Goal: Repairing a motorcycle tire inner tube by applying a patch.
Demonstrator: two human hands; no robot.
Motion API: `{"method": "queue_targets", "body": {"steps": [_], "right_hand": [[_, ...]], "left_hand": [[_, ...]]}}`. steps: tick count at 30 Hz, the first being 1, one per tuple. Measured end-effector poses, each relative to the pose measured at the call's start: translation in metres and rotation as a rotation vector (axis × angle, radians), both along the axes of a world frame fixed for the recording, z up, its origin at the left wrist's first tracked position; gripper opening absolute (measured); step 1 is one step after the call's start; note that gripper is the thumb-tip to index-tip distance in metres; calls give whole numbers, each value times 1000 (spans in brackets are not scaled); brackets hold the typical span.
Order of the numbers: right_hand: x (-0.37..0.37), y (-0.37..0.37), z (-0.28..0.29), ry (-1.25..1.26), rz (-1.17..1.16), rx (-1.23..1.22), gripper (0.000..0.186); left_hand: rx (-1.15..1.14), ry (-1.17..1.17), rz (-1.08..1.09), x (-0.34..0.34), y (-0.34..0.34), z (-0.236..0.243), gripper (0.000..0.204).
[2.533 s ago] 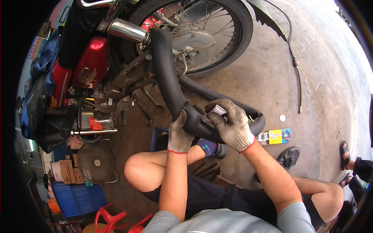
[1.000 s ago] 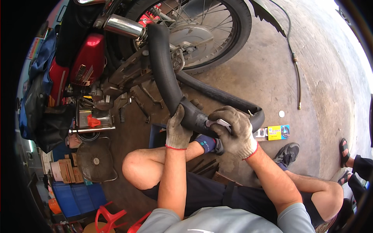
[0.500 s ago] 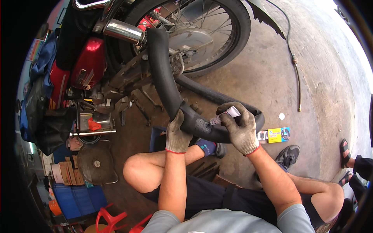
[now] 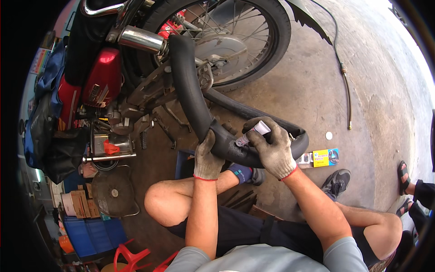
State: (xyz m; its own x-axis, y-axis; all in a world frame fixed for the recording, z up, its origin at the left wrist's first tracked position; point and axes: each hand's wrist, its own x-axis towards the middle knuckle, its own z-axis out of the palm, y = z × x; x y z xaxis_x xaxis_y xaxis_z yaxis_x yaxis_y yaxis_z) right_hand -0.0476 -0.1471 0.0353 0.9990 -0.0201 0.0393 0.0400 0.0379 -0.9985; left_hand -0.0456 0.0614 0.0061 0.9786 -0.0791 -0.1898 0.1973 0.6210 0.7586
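A black rubber inner tube [image 4: 188, 93] bends across the space between me and the motorcycle, its near stretch above my legs. My left hand [image 4: 208, 156], in a grey knit glove, is closed round this stretch with the thumb on top. My right hand [image 4: 275, 147], gloved alike, pinches a small white squeeze tube [image 4: 259, 129] between thumb and fingers. The squeeze tube tilts down to the left, its tip at or just over a dull, scuffed patch on the rubber. Whether the tip touches the rubber I cannot tell.
Beyond the inner tube stand a spoked wheel [image 4: 272, 59] and a red motorcycle [image 4: 103, 77]. A yellow and blue box [image 4: 322, 157] and a white disc [image 4: 329, 135] lie on the concrete, right. Farther out lies a hose [image 4: 347, 97]. Another person's sandalled foot [image 4: 402, 179] is at far right.
My right hand has shifted slightly left, carrying the squeeze tube's tip left across the scuffed patch. My left hand keeps its hold on the inner tube.
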Motion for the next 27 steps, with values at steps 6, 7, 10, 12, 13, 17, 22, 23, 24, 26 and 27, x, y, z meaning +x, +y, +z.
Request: {"method": "queue_targets", "body": {"steps": [6, 7, 10, 12, 13, 17, 22, 23, 24, 26, 27], "right_hand": [[1, -2, -7, 23, 43, 28, 15], [2, -1, -9, 34, 30, 35, 15], [4, 1, -12, -47, 39, -30, 15], [3, 2, -12, -65, 37, -27, 15], [3, 2, -12, -138, 29, -13, 16], [2, -10, -11, 126, 75, 45, 14], [-1, -15, -6, 132, 101, 67, 14], [-1, -15, -6, 112, 95, 74, 15], [-2, -16, -6, 118, 96, 83, 15], [-4, -17, -7, 130, 98, 99, 15], [-5, -18, -8, 124, 113, 99, 15]], "left_hand": [[11, -16, -13, -1, 1, 0, 55], [12, 0, -2, -1, 1, 0, 55], [11, 13, 2, -1, 1, -1, 55], [-8, 7, -10, 0, 2, -1, 56], [-4, 9, -13, 0, 2, -1, 56], [23, 1, -11, 0, 4, -2, 57], [30, 5, -10, -1, 3, -2, 59], [37, 6, -8, -1, 2, -1, 59], [49, -6, -7, -1, 2, -1, 59], [56, -7, -15, 0, 2, 0, 60], [61, -14, -18, 0, 2, 0, 61]]}}
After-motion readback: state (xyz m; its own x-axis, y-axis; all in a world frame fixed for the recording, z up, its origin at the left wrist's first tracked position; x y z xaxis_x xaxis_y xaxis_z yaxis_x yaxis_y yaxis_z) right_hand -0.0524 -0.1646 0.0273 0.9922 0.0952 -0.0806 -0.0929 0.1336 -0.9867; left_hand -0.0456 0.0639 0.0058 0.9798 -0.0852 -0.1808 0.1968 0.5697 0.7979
